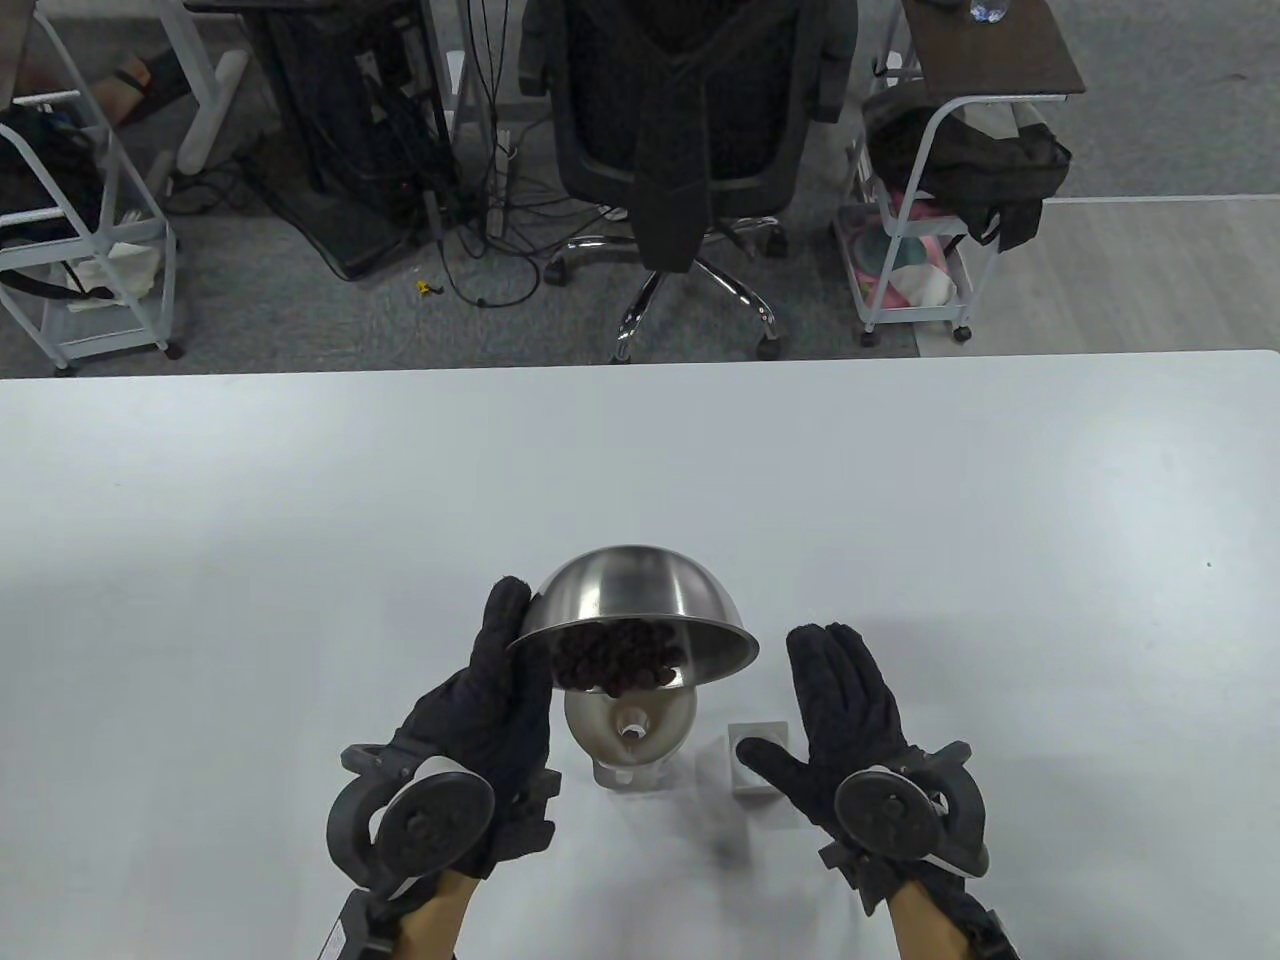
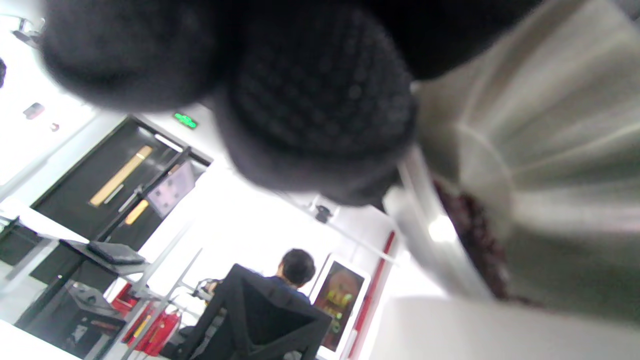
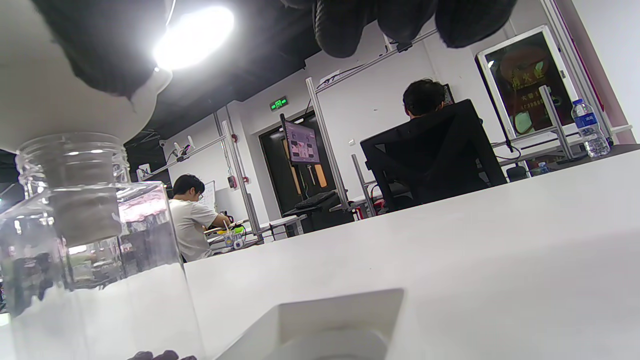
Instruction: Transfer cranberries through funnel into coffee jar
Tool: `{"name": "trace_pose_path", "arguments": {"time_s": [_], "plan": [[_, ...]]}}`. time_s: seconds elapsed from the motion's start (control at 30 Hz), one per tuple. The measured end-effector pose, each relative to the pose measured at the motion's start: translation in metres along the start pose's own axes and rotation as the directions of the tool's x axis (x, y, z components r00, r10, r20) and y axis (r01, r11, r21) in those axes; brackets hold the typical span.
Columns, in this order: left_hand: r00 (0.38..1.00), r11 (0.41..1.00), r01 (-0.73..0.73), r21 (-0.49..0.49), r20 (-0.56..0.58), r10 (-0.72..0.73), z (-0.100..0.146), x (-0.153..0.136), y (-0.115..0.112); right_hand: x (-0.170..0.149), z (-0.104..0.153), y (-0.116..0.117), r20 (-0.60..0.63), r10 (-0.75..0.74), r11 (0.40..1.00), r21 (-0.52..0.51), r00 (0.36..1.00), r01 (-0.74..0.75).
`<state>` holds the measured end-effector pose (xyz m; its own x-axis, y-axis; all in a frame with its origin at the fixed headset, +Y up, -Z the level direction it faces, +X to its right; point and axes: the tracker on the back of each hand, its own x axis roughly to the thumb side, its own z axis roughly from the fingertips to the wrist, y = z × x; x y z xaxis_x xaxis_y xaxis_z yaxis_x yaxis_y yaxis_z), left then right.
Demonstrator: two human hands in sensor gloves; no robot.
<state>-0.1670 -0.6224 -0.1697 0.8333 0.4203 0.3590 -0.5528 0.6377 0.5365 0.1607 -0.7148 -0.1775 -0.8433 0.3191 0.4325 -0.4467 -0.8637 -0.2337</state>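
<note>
My left hand (image 1: 510, 640) grips the rim of a steel bowl (image 1: 640, 590) and holds it tipped steeply toward me over a white funnel (image 1: 630, 725). Dark red cranberries (image 1: 615, 660) are heaped at the bowl's lower lip, right above the funnel mouth. The funnel sits in the neck of a clear jar (image 1: 625, 775). In the right wrist view the jar (image 3: 100, 260) holds the funnel (image 3: 45, 110) stem, with a few cranberries (image 3: 160, 356) at its bottom. My right hand (image 1: 800, 700) is open and flat to the right of the funnel, holding nothing. The left wrist view shows the bowl (image 2: 550, 125) and cranberries (image 2: 475, 235) close up.
A white square lid (image 1: 768, 730) lies on the white table (image 1: 300, 520) just right of the jar, partly under my right thumb; it also shows in the right wrist view (image 3: 330, 320). An office chair (image 1: 690, 150) and carts stand beyond the table's far edge.
</note>
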Motion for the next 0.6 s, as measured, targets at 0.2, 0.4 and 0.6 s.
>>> {"name": "trace_pose_path", "arguments": {"time_s": [0.2,0.4,0.6], "plan": [[1.000,1.000,0.008,0.002,0.004,-0.008,-0.0005,0.0004,0.0009,-0.0001,-0.0001,0.0002,0.000,0.001,1.000,0.002,1.000,-0.001],[1.000,1.000,0.016,0.003,0.010,-0.016,-0.0010,0.0009,0.0014,0.0000,-0.0002,0.0005,0.000,0.001,1.000,0.004,1.000,-0.001],[0.999,1.000,0.027,0.004,0.017,-0.027,-0.0010,0.0012,0.0021,0.0000,-0.0005,0.0008,0.000,0.001,1.000,0.007,1.000,-0.001]]}}
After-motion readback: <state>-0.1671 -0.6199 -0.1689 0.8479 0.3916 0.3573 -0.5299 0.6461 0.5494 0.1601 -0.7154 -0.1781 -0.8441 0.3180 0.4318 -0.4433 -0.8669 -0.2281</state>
